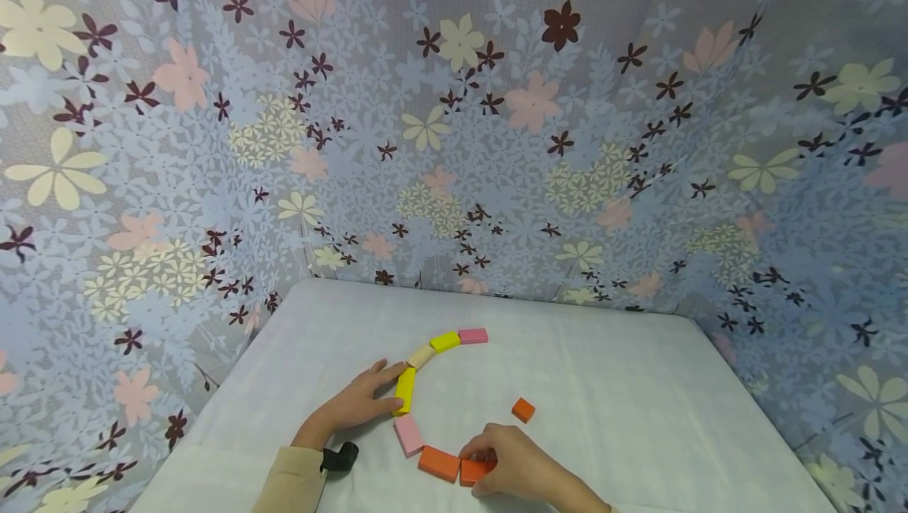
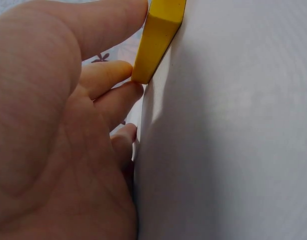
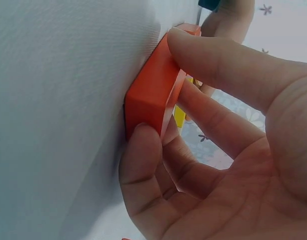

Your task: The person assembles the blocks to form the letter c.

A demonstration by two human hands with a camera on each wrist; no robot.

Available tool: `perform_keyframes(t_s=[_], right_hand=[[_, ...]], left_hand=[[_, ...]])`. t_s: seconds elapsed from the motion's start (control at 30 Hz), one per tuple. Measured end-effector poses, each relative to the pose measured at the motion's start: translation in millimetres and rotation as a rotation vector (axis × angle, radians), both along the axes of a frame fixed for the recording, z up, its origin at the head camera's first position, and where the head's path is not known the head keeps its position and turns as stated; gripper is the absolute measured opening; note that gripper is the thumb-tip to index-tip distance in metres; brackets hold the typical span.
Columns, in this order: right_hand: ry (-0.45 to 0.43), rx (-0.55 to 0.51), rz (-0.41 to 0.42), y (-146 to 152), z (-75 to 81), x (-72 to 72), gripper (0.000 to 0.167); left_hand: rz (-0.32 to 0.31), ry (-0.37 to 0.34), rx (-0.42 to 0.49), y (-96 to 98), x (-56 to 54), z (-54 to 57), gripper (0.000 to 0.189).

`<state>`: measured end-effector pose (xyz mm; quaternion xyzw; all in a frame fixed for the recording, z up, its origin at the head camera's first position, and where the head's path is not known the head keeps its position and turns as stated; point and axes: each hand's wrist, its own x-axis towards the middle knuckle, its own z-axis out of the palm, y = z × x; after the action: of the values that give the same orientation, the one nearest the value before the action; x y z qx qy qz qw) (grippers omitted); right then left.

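On the white-covered table several blocks run end to end in a curved line. My left hand [image 1: 355, 403] is at a yellow block [image 1: 405, 391] on the left of the curve, thumb near its lower end and a fingertip near its upper end. In the left wrist view the thumb and fingertips meet the sides of this yellow block [image 2: 161, 35]. At the near end of the line my right hand [image 1: 521, 462] grips an orange block [image 1: 474, 473]. Thumb and fingers close around this orange block [image 3: 153, 80] in the right wrist view, beside another orange block [image 1: 439, 463].
A pink block [image 1: 408, 435] lies between the held yellow block and the orange ones. Farther along sit a beige block [image 1: 422, 356], a second yellow block [image 1: 445, 342] and another pink block [image 1: 473, 336]. One small orange block [image 1: 523, 410] lies apart. Flowered curtain [image 1: 454, 143] surrounds the table.
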<state>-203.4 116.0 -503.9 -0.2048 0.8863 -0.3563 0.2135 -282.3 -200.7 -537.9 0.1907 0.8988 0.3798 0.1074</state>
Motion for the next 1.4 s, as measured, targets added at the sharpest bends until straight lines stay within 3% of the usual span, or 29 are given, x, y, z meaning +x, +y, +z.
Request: perform_keyframes(t_s=[0.37, 0.77, 1.07, 1.4], right_hand=[[0.008, -0.019, 0.007, 3.0, 4.9, 0.2, 0.033], [0.164, -0.103, 0.035, 25.1, 19.2, -8.8, 0.035], [0.24, -0.11, -0.154, 44.1, 20.7, -25.2, 0.026], [0.328, -0.123, -0.334, 62.3, 9.7, -37.7, 0.026]], left_hand=[[0.001, 0.0, -0.004, -0.3, -1.9, -1.8, 0.07], [0.012, 0.004, -0.014, 0.3, -1.5, -1.8, 0.07], [0.017, 0.002, -0.013, 1.8, -2.3, -3.5, 0.071], [0.021, 0.005, -0.017, 2.1, -1.6, -2.5, 0.071]])
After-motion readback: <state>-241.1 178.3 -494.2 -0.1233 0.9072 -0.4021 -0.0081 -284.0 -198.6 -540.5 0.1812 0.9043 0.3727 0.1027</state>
